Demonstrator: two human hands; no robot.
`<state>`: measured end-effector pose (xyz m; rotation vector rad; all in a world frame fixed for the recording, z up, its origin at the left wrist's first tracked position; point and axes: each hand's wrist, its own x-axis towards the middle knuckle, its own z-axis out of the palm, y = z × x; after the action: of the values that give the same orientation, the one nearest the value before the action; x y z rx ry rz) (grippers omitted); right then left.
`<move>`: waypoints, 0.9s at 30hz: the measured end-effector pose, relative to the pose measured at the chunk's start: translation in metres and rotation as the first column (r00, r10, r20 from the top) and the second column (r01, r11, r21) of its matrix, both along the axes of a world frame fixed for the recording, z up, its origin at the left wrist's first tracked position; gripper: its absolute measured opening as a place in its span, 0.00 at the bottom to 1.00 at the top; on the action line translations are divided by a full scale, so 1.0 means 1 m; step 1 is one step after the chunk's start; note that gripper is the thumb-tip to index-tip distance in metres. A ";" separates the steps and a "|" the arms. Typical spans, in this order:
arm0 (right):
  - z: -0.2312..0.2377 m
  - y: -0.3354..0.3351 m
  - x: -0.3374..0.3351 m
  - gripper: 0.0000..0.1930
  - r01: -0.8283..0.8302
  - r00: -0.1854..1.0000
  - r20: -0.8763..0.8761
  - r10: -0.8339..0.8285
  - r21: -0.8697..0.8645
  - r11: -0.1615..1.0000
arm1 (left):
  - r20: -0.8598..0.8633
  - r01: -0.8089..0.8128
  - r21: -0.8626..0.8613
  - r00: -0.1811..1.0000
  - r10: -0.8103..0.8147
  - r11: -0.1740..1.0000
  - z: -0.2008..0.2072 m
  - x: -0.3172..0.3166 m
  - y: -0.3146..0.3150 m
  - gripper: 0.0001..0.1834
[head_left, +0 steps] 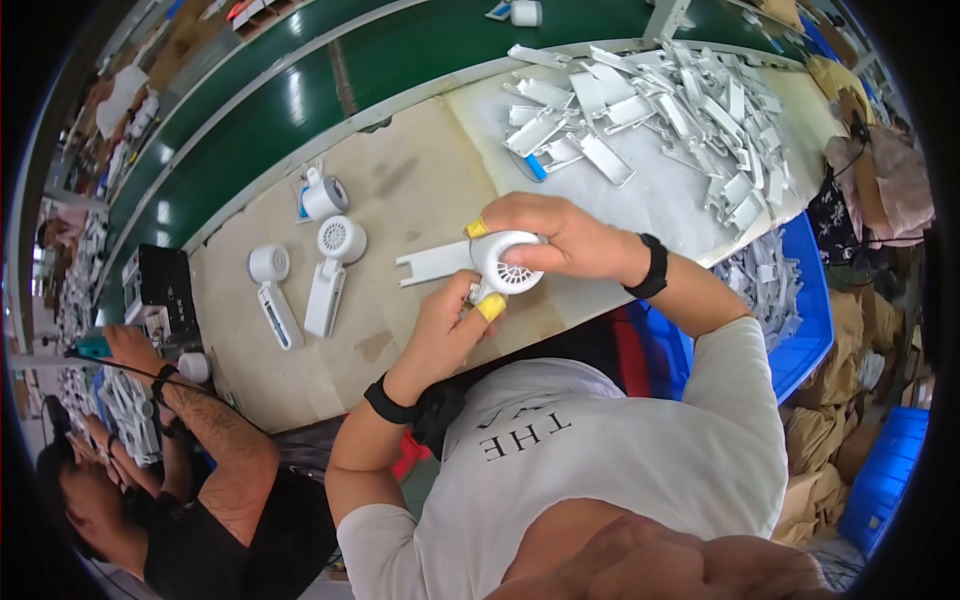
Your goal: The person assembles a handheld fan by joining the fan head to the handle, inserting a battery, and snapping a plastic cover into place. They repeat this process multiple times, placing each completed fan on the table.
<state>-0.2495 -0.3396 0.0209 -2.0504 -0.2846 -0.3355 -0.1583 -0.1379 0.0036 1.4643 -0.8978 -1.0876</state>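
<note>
Both my hands hold a white handheld fan (493,268) over the near part of the worktable (400,330). Its round slotted grille faces up, and the trough-shaped handle points left with its inside exposed. My left hand (445,325) grips the fan's head from the near side, a yellow cover on one finger. From the far right, my right hand (565,238) wraps the head, its thumb pressed on the grille; another yellow-covered finger lies by the handle joint. The fingers hide part of the head.
Left on the table lie a fan with an opened handle (280,315), another fan (325,297) and a fan head (325,198). A pile of white handle shells (605,158) and a blue cylinder (537,168) lie far right. A blue bin (815,340) stands right; a co-worker (230,490) sits left.
</note>
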 end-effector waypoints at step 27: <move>0.015 0.019 -0.018 0.27 0.336 0.942 0.134 -0.308 -0.361 0.870 | -0.583 -0.559 -0.338 0.756 0.298 0.757 -0.021 0.012 -0.021 0.16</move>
<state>-0.2671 -0.3208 0.0360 -2.4786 -0.0454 -0.5993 -0.1460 -0.1590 -0.0172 0.8274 -0.3690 -0.7333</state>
